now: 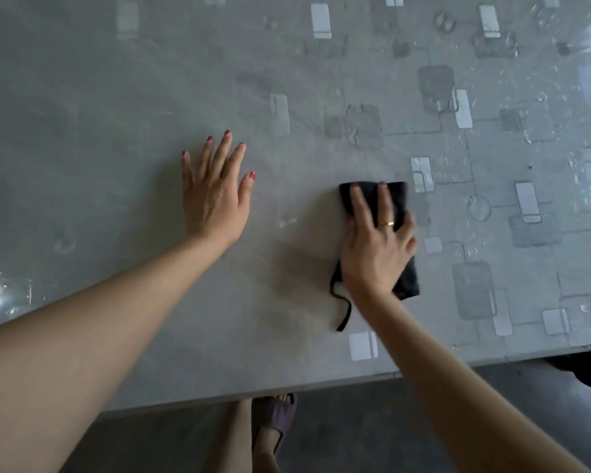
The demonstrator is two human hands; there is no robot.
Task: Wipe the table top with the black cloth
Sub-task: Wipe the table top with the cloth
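The fingers [357,203] of the right hand [377,249] lie spread and nearly straight on the folded black cloth [398,199], pressing it flat onto the counter; they grasp nothing, though the outer fingers bend a little over the cloth's right edge. A gold ring [387,223] sits on one of them. The fingers of the left hand [215,196] are released and splayed, palm down on the bare surface to the left of the cloth, seemingly bracing the body.

The cloth rests on the grey, glossy counter [123,97] with its pale square-and-line pattern, not far from the near edge, a thin black loop [342,307] trailing from its near-left corner.

My judgement: the wiping stroke itself is in hand. Water marks and streaks show beyond and to the right of the cloth, so the next move likely calls for steady downward pressure while sliding the cloth through that wet patch.

Counted: one cloth, two hands, one ring, one counter. Below the counter's near edge, one sandalled foot [273,425] shows.
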